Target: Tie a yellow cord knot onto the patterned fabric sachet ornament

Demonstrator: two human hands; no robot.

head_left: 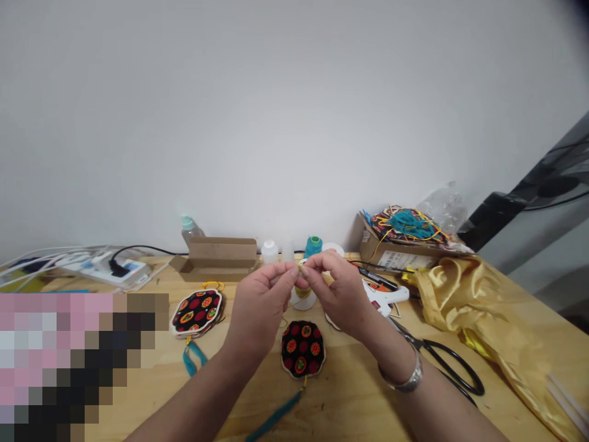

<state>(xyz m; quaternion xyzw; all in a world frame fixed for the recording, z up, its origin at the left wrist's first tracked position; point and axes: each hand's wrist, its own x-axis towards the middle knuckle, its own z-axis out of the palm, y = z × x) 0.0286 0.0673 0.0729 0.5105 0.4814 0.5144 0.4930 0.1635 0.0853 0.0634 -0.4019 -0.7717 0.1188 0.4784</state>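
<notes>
The left hand (pixel 260 301) and right hand (pixel 338 291) were raised above the desk (pixel 350 393), fingertips meeting, both pinching 1 small yellowish piece (pixel 302 269); its direction I cannot tell.

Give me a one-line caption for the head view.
Both hands, left and right, pinch yellow thread above a floral fabric ornament.
</notes>
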